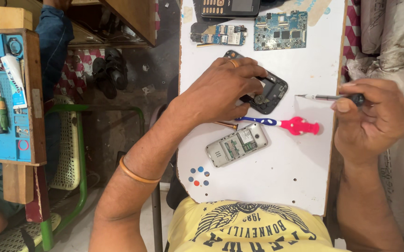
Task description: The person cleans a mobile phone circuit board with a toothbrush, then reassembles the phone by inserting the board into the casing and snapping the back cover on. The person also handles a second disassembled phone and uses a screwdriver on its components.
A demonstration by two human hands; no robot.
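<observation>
Disassembly well under way, judging by the parts spread over the white table [304, 177]. Left hand [220, 91] pressed down on a black phone housing [272, 95] at table centre, fingers curled together over its near edge, pinning it flat. Right hand [374, 119] at three o'clock from the housing, fingers clamped on a thin screwdriver [325, 97], tip aimed toward the housing but well apart from it. Housing already opened, inner cavity and a small round part showing. At twelve o'clock, two bare circuit boards [280, 30] lifted out and laid side by side, with a dark keypad handset [230, 7] beyond them. At six o'clock from the housing, a red and blue toothbrush [288, 124], then a silver phone body [237, 144] lying back cover off. Coloured dots [198, 176] near the seven o'clock corner. Blue tool tray [3, 93] far off at nine o'clock, with another person's sleeve [52, 42] above it. Likely left: any remaining screws in the housing, cleaning, then reassembly
</observation>
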